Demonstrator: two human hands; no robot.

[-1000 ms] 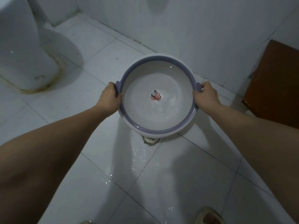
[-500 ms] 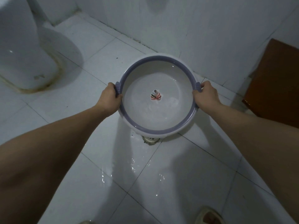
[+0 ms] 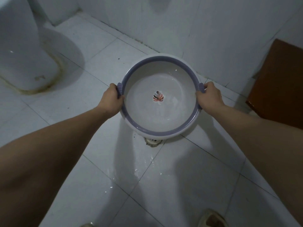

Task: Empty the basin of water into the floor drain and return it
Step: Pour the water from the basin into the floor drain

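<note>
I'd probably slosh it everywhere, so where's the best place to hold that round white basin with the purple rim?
Grip the round white basin with the purple rim at its two small purple handle tabs, one hand from each side, as the left hand and right hand do now. Opposite holds balance it and allow controlled tipping.

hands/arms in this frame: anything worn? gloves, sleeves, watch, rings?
Nothing worn that shows. Left hand and right hand are bare, no gloves. Both forearms are bare to the frame edge: no sleeves, watch or bands. Rings: none visible, though the fingers are mostly hidden.
</note>
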